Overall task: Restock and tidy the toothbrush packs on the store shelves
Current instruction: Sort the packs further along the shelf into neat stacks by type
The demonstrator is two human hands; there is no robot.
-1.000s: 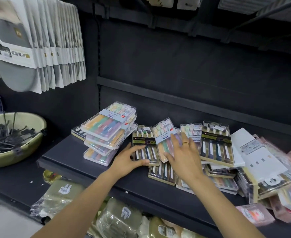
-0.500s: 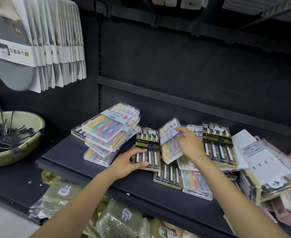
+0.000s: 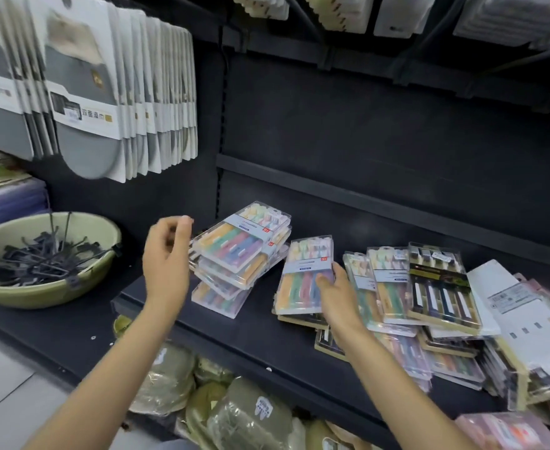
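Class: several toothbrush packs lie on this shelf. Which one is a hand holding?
The pastel pack in the middle, gripped at its lower right edge by the right hand. The left hand holds nothing, beside the stacked packs.

A shop aisle, no doubt about it: a black metal shelf (image 3: 267,323) carries loose piles of clear plastic toothbrush packs with pastel brushes (image 3: 241,245), barcode stickers on their labels. Up left, rows of identical grey-and-white carded packs (image 3: 85,102) hang from pegs on the dark back panel. A pale green plastic basin of black display hooks (image 3: 44,258) sits beside the shelf, and bagged green goods (image 3: 250,414) fill the tier below.
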